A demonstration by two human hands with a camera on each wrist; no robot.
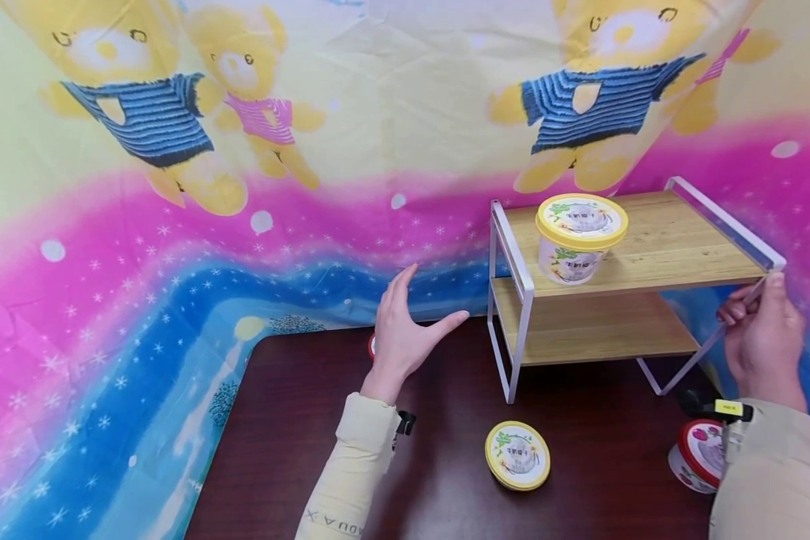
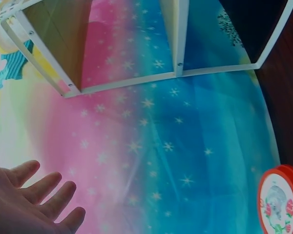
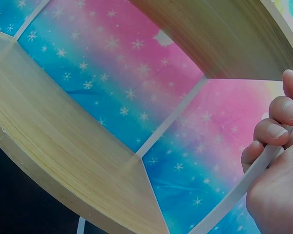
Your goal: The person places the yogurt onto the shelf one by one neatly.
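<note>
A two-tier wooden shelf (image 1: 621, 322) with a white metal frame stands at the back right of the table. Its front right post is in the grip of my right hand (image 1: 766, 337); the right wrist view shows curled fingers (image 3: 278, 131) round that post. On the top board, near the left end, sits a tub (image 1: 570, 259) with a yellow lid. My left hand (image 1: 405, 334) is held up left of the shelf, thumb and fingers spread apart, touching nothing. In the left wrist view, its fingers (image 2: 51, 195) are slightly bent and hold nothing.
A yellow-lidded tub (image 1: 517, 455) stands on the dark table (image 1: 297, 435) before the shelf. At the right, a red-lidded tub (image 1: 695, 457) is partly behind my right sleeve. Another red-lidded tub (image 2: 278, 204) is mostly hidden by my left hand in the head view. Printed cloth (image 1: 391, 112) hangs behind.
</note>
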